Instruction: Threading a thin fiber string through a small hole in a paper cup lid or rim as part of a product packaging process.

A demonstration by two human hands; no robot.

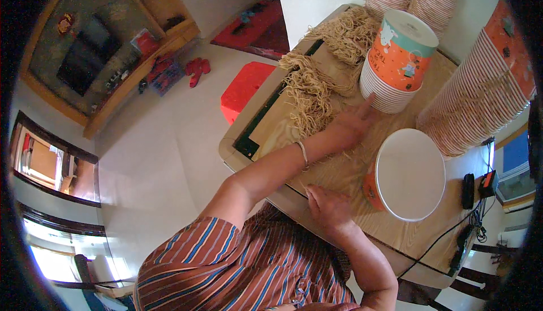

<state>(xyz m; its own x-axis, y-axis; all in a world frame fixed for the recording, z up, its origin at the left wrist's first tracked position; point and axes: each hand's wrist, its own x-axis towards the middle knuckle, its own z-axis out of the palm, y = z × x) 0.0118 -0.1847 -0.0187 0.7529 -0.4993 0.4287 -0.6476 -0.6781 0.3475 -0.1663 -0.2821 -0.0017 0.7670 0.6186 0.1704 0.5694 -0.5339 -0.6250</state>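
A person's left hand (350,125) lies flat with fingers spread on a wooden table (339,178), just beside a pile of tan string bundles (317,84) and a stack of orange paper cups (396,62). The right hand (327,204) rests open and empty at the near table edge, close to a lidded orange cup (408,174).

Two bare hands, the left hand (349,125) and the right hand (326,206), are over a wooden table (339,175). Four stacks of striped paper cups (396,62) stand on it. One single cup with a white lid (408,174) stands apart. Two heaps of tan fringe cord (317,84) lie there. Two small black devices (478,187) sit at the edge. One red stool (243,87) is on the floor.
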